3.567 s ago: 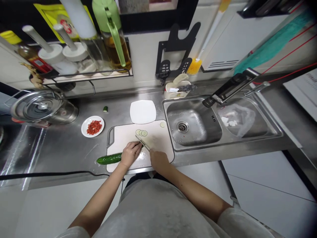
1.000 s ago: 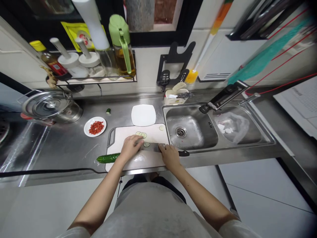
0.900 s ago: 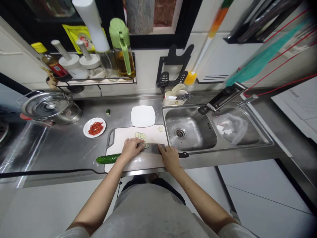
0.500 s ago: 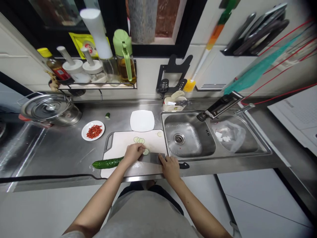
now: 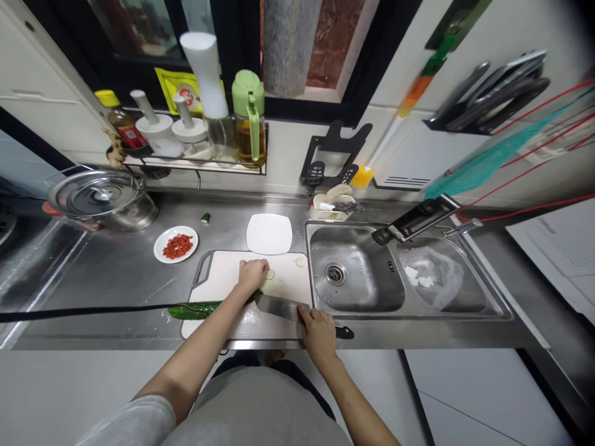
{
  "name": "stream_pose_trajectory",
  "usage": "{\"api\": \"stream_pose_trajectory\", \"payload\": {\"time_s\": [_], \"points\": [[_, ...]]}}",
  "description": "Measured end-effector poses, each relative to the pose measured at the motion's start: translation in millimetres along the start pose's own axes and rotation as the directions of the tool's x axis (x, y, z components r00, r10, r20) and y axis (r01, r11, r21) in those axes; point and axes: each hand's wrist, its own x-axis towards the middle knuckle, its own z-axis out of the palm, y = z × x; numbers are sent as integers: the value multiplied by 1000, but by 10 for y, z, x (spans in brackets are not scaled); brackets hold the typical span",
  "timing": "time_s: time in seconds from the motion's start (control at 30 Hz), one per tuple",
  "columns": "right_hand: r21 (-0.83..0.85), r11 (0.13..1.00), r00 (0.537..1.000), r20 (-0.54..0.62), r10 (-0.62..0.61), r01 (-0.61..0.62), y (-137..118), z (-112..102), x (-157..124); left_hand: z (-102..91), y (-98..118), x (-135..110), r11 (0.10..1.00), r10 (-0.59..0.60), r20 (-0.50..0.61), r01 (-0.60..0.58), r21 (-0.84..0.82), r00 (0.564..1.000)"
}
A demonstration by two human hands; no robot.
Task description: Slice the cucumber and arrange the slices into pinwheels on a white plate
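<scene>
My left hand lies on the white cutting board with its fingers bent together over the cucumber slices, hiding most of them. One slice shows by the fingertips and another slice lies near the board's right edge. The uncut cucumber lies at the board's left front, partly under my left forearm. My right hand grips the knife by its black handle. The wide blade rests flat on the board and points left.
A square white plate sits behind the board. Left of it are a small dish of chopped red chili and a cucumber end. The sink lies right of the board. A lidded steel pot and a black cable are at the left.
My left hand has left the cucumber and moved back over the pile of slices. The knife has gone from cutting to lying flat, drawn toward the front edge. The camera tilted up.
</scene>
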Motion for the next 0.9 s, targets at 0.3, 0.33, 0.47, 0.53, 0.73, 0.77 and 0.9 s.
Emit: {"api": "stream_pose_trajectory", "payload": {"time_s": [0.3, 0.33, 0.47, 0.53, 0.73, 0.77, 0.9], "points": [[20, 1000, 999, 47, 0, -1, 18, -22, 43, 62, -36, 20, 993, 69, -59, -63, 96, 996], [24, 1000, 999, 49, -1, 0, 16, -29, 46, 62, -35, 22, 991, 83, -53, -77, 105, 995], [67, 998, 998, 61, 11, -15, 24, -57, 47, 7, -92, 14, 997, 59, -86, -56, 44, 995], [113, 993, 997, 71, 35, -43, 41, -59, 40, -45, -183, -39, 998, -3, -154, -8, -68, 988], [345, 933, 984, 172, 45, -103, 22, -118, 64, -59, -530, -505, 958, 0, -401, -115, -264, 916], [343, 932, 976, 212, 46, -118, -6, -148, 84, -26, -564, -594, 951, 66, -418, -184, -249, 906], [300, 948, 948, 319, 8, -109, -179, -286, 189, 137, -635, -820, 890, 357, -404, -438, -127, 842]]}}
